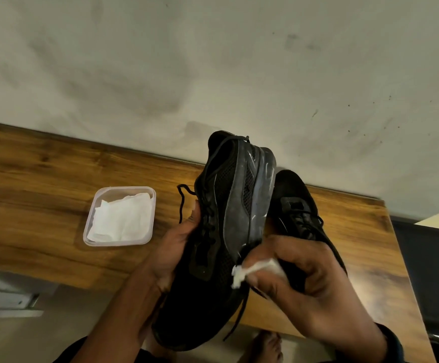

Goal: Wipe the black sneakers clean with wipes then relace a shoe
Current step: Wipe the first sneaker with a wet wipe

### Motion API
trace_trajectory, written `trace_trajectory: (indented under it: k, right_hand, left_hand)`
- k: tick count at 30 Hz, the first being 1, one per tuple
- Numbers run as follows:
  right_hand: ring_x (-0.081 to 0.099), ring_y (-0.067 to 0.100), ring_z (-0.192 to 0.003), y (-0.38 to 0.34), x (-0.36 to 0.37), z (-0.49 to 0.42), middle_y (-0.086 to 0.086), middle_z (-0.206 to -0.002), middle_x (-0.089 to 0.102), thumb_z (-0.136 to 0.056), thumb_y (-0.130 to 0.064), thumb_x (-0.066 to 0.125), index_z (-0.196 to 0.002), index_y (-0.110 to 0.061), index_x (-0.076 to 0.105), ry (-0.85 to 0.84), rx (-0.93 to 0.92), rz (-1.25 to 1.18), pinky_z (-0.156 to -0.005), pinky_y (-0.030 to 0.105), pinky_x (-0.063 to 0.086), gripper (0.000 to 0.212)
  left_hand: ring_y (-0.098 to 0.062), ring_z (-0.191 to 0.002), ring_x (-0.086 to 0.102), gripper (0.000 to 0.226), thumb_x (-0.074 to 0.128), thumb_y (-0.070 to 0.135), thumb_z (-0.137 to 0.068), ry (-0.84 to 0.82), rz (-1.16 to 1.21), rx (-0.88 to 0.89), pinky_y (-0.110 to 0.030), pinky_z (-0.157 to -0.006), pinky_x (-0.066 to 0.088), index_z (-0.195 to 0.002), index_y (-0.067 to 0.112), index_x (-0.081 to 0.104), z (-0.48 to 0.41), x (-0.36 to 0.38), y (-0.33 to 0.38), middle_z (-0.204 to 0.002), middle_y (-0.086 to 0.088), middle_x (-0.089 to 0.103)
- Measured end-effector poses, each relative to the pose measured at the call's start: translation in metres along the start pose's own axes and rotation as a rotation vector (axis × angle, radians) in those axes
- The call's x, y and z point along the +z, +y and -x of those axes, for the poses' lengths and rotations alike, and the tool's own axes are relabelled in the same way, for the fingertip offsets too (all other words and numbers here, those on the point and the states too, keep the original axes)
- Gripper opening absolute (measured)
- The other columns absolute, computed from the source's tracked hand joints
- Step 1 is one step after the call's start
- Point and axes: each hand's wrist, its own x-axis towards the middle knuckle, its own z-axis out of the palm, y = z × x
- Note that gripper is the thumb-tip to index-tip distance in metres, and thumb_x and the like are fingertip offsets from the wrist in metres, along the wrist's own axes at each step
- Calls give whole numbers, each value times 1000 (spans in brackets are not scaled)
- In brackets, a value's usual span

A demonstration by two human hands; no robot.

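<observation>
A black sneaker is held up on its side above the table edge, heel end far, sole edge facing right and looking wet. My left hand grips it from the left, over the lace area. My right hand is closed on a crumpled white wipe that touches the sneaker's sole edge near the toe end. A second black sneaker stands on the table behind my right hand, partly hidden. A loose lace hangs left of the held sneaker.
A clear plastic tub with white wipes sits on the wooden table to the left. A stained wall rises behind the table. A bare foot shows below the table's near edge.
</observation>
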Motion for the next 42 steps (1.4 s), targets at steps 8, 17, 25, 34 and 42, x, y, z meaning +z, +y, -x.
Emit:
trace_trajectory:
  k: [8,17,25,34,42]
  right_hand:
    - [70,7,-82,7,2,0,-11,-89,73,-89,-15,74,-94,-18,75,171,-39,167,-68,16,50,6]
    - [69,7,-78,6,6,1,-13,-88,72,-87,-17,72,-95,-21,74,287,18,206,-64,11,48,9]
    - [73,8,-89,4,5,1,-10,-95,75,-88,-11,75,-98,-19,77,28,3,91,-71,30,59,13]
    - [72,7,-88,6,6,1,-13,-94,74,-88,-18,74,-97,-21,76,151,16,146,-70,25,57,10]
    - [70,5,-83,8,6,1,-16,-91,72,-87,-33,69,-97,-24,74,355,55,231,-64,20,55,15]
  left_hand:
    - [-29,-115,69,62,45,55,-94,32,-69,0,-42,-103,51,-120,7,75,1,2,0,-129,-18,69]
    - [-23,-104,74,57,42,53,-95,-30,-77,-38,-33,-83,60,-108,13,81,3,8,-1,-116,-11,76]
    - [-24,-107,74,54,44,52,-91,-15,-67,-8,-34,-86,62,-105,15,82,2,8,4,-120,-12,74]
    - [-28,-117,68,54,50,57,-88,67,-231,-19,-46,-109,46,-111,17,80,1,4,0,-126,-15,71]
    - [-34,-124,64,69,54,65,-88,5,-402,-21,-53,-113,43,-125,9,70,5,8,1,-130,-18,68]
